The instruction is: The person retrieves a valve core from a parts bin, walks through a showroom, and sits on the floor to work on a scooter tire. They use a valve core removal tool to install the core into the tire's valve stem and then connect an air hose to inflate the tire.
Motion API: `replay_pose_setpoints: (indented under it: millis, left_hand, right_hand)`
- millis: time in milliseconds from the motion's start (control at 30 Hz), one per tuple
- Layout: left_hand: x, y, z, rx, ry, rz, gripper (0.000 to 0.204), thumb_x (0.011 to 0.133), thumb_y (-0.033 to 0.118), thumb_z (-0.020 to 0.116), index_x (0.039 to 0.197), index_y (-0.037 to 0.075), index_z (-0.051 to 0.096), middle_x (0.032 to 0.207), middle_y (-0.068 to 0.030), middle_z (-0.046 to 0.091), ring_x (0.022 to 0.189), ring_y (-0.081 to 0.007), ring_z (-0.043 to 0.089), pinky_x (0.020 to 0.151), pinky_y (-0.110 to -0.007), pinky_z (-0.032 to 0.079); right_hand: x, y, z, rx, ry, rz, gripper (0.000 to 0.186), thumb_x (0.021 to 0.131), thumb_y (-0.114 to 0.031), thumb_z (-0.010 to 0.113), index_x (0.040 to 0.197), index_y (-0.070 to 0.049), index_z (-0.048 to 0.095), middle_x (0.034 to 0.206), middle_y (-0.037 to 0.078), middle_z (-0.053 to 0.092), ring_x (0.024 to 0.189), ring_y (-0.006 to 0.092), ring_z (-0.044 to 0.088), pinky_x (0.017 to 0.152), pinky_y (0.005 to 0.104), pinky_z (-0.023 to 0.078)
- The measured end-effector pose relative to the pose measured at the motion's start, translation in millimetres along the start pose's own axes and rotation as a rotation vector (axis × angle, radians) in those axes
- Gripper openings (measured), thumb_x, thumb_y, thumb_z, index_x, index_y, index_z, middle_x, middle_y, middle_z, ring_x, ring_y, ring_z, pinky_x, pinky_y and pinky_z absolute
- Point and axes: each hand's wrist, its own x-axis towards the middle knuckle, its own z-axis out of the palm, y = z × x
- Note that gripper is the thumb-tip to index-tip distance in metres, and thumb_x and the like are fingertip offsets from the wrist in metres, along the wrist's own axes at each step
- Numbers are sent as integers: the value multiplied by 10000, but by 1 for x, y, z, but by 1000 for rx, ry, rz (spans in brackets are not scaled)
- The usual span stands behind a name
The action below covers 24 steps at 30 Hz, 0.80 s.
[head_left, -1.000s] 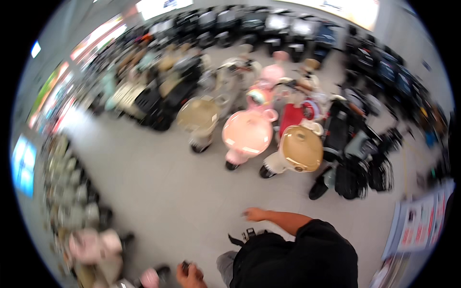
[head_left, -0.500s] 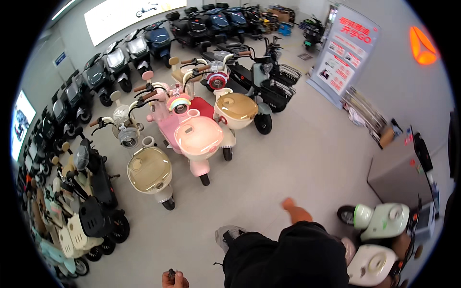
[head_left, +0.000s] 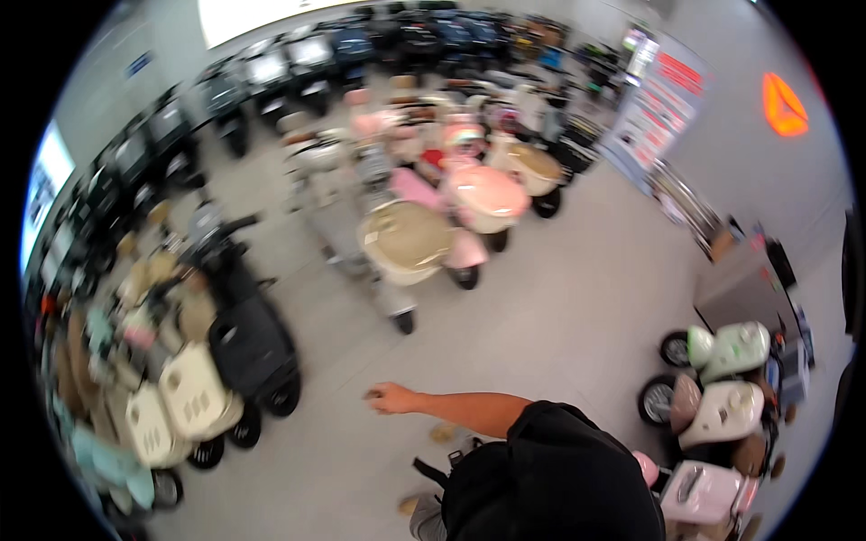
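The view looks down on a shop floor full of small electric scooters, and the picture is a bit blurry.

One bare hand [head_left: 390, 398] reaches out over the grey tiled floor [head_left: 559, 307]. Its arm comes from the black sleeve [head_left: 550, 469] at the bottom of the picture. The arm crosses from the right side, so it looks like the right hand. The fingers are curled in loosely, like a soft fist. The hand is too blurry to tell if something small is inside it. It touches nothing that can be seen. The other hand is not in the picture.

The thing nearest to the hand is a black scooter with a dark seat [head_left: 248, 334]. It stands to the left of the hand, a little way off. Beside it is a cream scooter with a cream box on the back [head_left: 194, 397].

Farther up the floor stands a beige scooter with a round beige box [head_left: 406, 239]. Just behind it is a pink scooter with a round pink box [head_left: 487, 194].

On the right, near a grey counter [head_left: 744, 284], are a pale green scooter [head_left: 731, 347] and a white and brown scooter [head_left: 717, 410].

A tall sign with red patches [head_left: 658, 104] stands by the far wall.
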Motion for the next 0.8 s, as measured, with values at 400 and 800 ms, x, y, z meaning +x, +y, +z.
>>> replay_pose_setpoints:
  millis: [400, 800]
  left_hand:
    - [295, 202, -552, -208, -125, 236, 265, 902, 252, 847, 974, 56, 685, 742, 61, 589, 641, -32, 491, 549, -243, 368]
    - [573, 336, -1081, -644, 438, 196, 229, 925, 197, 815, 958, 27, 665, 680, 37, 537, 532, -48, 426, 474, -260, 289]
  right_hand:
    - [231, 71, 405, -936, -336, 445, 394, 939, -336, 655, 1239, -89, 718, 1049, 140, 782, 963, 297, 749, 952, 447, 570]
    - [657, -36, 1020, -1013, -329, 466, 180, 882, -123, 604, 877, 4, 732, 795, 116, 698, 684, 227, 668, 611, 395, 525]
